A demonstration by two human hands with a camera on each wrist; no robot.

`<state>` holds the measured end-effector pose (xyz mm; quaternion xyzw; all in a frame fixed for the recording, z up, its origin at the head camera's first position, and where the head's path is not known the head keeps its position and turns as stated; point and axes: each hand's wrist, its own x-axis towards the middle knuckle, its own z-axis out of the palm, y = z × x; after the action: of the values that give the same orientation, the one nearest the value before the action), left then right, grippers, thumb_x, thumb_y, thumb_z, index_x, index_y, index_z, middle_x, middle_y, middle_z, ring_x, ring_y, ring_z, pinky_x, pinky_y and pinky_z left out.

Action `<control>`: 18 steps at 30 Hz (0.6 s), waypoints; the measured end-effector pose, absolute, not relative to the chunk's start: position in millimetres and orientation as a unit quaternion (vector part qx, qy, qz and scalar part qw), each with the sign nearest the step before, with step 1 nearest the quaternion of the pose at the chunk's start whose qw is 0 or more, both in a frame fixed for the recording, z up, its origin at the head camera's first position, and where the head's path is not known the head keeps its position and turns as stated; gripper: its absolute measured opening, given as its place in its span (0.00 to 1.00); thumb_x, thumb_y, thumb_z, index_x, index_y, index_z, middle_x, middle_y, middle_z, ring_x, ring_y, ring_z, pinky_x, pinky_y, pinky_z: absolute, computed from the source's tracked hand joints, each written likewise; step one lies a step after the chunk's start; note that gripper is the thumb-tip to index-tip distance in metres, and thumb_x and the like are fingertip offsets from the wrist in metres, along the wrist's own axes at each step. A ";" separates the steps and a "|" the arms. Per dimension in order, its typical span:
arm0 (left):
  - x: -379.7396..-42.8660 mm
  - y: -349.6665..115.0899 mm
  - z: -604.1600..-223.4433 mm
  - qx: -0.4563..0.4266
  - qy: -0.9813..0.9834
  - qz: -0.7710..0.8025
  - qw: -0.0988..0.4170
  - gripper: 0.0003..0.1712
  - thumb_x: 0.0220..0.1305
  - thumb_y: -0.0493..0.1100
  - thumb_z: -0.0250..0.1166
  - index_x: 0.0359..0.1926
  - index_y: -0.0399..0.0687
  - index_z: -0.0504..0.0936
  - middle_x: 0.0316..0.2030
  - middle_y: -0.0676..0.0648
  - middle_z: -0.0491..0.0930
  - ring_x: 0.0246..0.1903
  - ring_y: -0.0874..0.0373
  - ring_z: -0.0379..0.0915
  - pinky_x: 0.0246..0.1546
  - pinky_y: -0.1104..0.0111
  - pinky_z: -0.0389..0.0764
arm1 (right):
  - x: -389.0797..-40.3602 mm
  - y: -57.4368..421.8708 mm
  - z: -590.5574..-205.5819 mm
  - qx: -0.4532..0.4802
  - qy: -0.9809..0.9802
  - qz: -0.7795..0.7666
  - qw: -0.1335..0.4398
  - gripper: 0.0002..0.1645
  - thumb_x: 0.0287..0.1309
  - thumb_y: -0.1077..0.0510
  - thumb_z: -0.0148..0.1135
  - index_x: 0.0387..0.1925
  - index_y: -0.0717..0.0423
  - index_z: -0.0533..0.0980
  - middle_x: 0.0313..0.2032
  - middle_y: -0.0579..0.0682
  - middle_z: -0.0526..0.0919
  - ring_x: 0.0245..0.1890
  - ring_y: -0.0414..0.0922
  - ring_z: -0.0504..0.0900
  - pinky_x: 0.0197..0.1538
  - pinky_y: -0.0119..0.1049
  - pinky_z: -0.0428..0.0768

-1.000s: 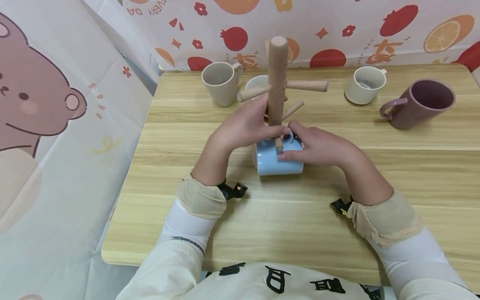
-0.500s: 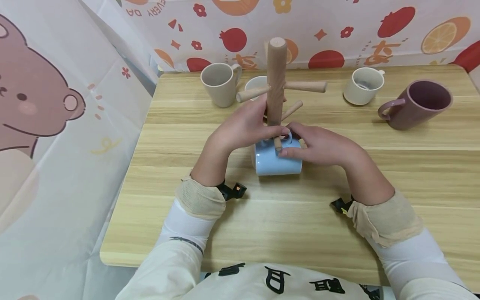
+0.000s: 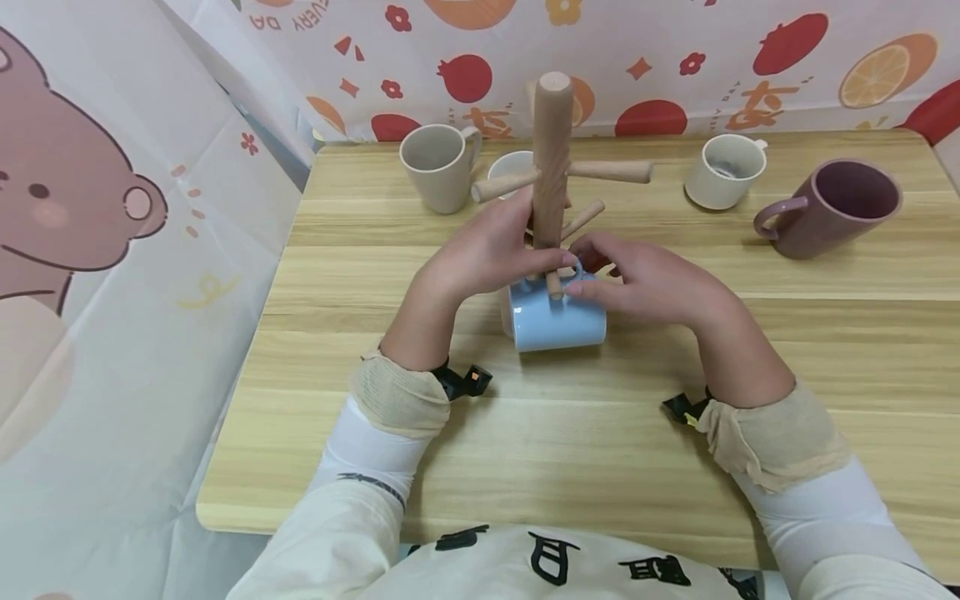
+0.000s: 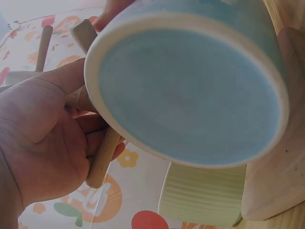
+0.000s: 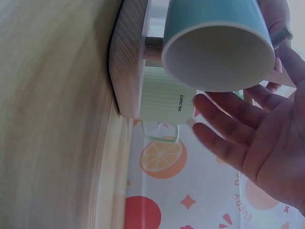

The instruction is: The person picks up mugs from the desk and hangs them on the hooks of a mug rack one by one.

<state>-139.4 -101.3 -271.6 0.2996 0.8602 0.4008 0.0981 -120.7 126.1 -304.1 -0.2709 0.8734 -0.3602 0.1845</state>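
A light blue mug (image 3: pixel 558 323) lies sideways on the low front peg of a wooden mug tree (image 3: pixel 551 150), its handle up around the peg. My left hand (image 3: pixel 483 250) grips the tree's post, its thumb reaching across to the mug's handle. In the left wrist view the mug's round base (image 4: pixel 190 95) faces the camera and covers part of the post. Beside the mug's mouth end is my right hand (image 3: pixel 660 279), thumb near the peg's tip. Its fingers (image 5: pixel 226 150) are spread and relaxed below the mug's rim in the right wrist view.
Behind the tree stands a pale green ribbed mug (image 5: pixel 167 95), mostly hidden from the head view. A beige mug (image 3: pixel 438 171) is at its left. Toward the right stand a small off-white cup (image 3: pixel 723 179) and a purple mug (image 3: pixel 832 208). A fruit-print cloth (image 3: pixel 465 42) backs the table.
My right hand's fingers have loosened and its thumb has lifted off the mug's side, shifting slightly up and right. The left hand keeps its grip on the post; the mug stays on the peg.
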 end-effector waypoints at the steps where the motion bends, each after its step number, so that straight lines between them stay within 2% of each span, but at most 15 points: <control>1: -139.5 -101.7 -271.8 0.302 0.861 0.398 0.095 0.30 0.56 0.46 0.74 0.56 0.45 0.71 0.45 0.48 0.80 0.41 0.62 0.79 0.46 0.69 0.79 | -120.5 125.5 -302.9 -0.270 0.873 -0.368 0.170 0.26 0.63 0.35 0.59 0.56 0.43 0.72 0.48 0.45 0.81 0.50 0.43 0.78 0.53 0.48 0.76; 4: -140.0 -103.2 -271.9 0.308 0.863 0.391 0.089 0.28 0.57 0.46 0.74 0.55 0.45 0.71 0.42 0.50 0.80 0.40 0.63 0.78 0.45 0.69 0.78 | -119.9 122.7 -299.7 -0.268 0.867 -0.407 0.100 0.22 0.63 0.41 0.62 0.53 0.46 0.74 0.42 0.46 0.81 0.44 0.42 0.78 0.50 0.46 0.76; 7: -140.7 -104.3 -271.6 0.307 0.866 0.386 0.086 0.29 0.57 0.47 0.74 0.55 0.44 0.71 0.41 0.52 0.79 0.39 0.63 0.77 0.44 0.70 0.78 | -121.0 119.7 -297.7 -0.276 0.849 -0.450 -0.012 0.21 0.61 0.52 0.67 0.54 0.54 0.75 0.43 0.50 0.81 0.44 0.42 0.78 0.50 0.41 0.77; 9: -140.9 -104.8 -271.4 0.303 0.866 0.388 0.091 0.30 0.56 0.48 0.74 0.55 0.44 0.71 0.41 0.51 0.80 0.38 0.62 0.77 0.43 0.69 0.78 | -123.3 117.7 -296.4 -0.280 0.831 -0.473 -0.084 0.26 0.57 0.58 0.71 0.56 0.58 0.74 0.48 0.51 0.79 0.46 0.42 0.78 0.50 0.37 0.78; 12: -141.2 -104.6 -271.8 0.303 0.865 0.389 0.093 0.30 0.56 0.48 0.75 0.55 0.45 0.71 0.40 0.52 0.81 0.37 0.63 0.78 0.43 0.69 0.78 | -130.9 114.9 -294.1 -0.304 0.799 -0.488 -0.173 0.36 0.50 0.64 0.75 0.61 0.60 0.70 0.60 0.52 0.74 0.55 0.43 0.75 0.49 0.33 0.78; 16: -141.8 -103.4 -273.2 0.326 0.852 0.399 0.091 0.28 0.56 0.48 0.74 0.53 0.48 0.72 0.40 0.54 0.82 0.38 0.65 0.78 0.44 0.69 0.77 | -140.9 107.9 -283.9 -0.351 0.767 -0.486 -0.230 0.49 0.41 0.65 0.80 0.65 0.63 0.66 0.69 0.53 0.66 0.66 0.45 0.67 0.57 0.37 0.73; 18: -141.8 -103.3 -273.4 0.330 0.848 0.405 0.094 0.27 0.57 0.47 0.74 0.53 0.49 0.73 0.40 0.55 0.82 0.39 0.66 0.77 0.46 0.70 0.76 | -143.7 103.0 -275.9 -0.363 0.760 -0.486 -0.233 0.53 0.37 0.64 0.82 0.66 0.63 0.66 0.70 0.52 0.65 0.67 0.46 0.66 0.60 0.38 0.71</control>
<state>-141.8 -103.3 -273.4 0.3304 0.8475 0.4046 0.0942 -143.7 103.0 -275.9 -0.3635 0.7600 -0.4859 -0.2326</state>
